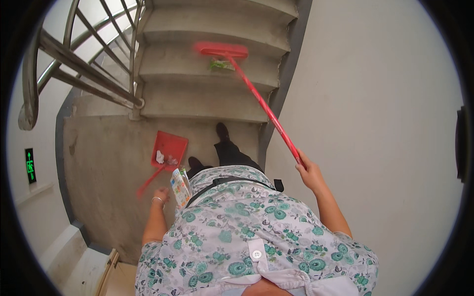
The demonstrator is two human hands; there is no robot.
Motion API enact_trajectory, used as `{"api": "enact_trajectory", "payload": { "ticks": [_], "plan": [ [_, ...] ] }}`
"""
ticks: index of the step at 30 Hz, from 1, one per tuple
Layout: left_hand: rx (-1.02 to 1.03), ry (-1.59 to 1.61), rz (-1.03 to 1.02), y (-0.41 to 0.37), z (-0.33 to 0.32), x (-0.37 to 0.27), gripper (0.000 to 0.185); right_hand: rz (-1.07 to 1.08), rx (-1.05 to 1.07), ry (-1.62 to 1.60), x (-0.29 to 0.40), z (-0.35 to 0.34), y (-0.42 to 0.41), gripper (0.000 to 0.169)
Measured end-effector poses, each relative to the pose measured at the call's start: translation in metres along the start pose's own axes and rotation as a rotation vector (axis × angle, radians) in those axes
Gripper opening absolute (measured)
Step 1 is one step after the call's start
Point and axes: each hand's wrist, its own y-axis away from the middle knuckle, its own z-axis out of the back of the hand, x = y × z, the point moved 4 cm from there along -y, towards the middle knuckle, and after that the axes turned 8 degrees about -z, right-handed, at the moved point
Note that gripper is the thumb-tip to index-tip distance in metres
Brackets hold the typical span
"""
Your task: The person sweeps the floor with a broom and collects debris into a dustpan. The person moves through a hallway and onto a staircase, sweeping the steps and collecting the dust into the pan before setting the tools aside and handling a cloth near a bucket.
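My right hand (310, 173) grips the upper end of a red broom handle (264, 105). The blurred red broom head (222, 49) is over a stair tread ahead, beside a green-and-white wrapper (222, 64). Low at my left side hangs my left hand (162, 194), fingers curled. A printed packet (180, 188) is right beside it at my hip; whether the fingers touch it I cannot tell. On the landing floor lies a red dustpan (171, 145), holding crumpled white paper (159, 157) and some clear plastic scraps (172, 160). Its handle (150, 181) points back towards my left.
Concrete stairs (207, 98) rise ahead, with a metal railing (89, 76) on their left. A white wall (363, 111) runs along the right. My shoe (222, 131) is near the bottom step. A lit green exit sign (30, 165) is on the left wall.
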Motion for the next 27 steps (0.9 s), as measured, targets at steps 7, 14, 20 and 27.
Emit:
{"api": "enact_trajectory", "payload": {
  "ticks": [7, 14, 20, 27],
  "plan": [
    [-0.251, 0.306, 0.226, 0.036, 0.030, 0.048, 0.038, -0.067, -0.054, 0.162, -0.051, -0.090, -0.063, 0.053],
    [-0.516, 0.507, -0.116, 0.042, 0.059, 0.042, 0.070, 0.043, 0.074, 0.216, -0.056, -0.115, -0.038, 0.052],
    [-0.323, 0.421, -0.270, -0.014, 0.081, 0.013, 0.059, -0.080, 0.326, 0.074, 0.003, -0.102, 0.059, 0.056],
    [-0.545, 0.564, -0.365, 0.004, 0.039, 0.013, 0.036, 0.074, 0.414, 0.012, -0.035, -0.119, 0.093, 0.054]
  ]
}}
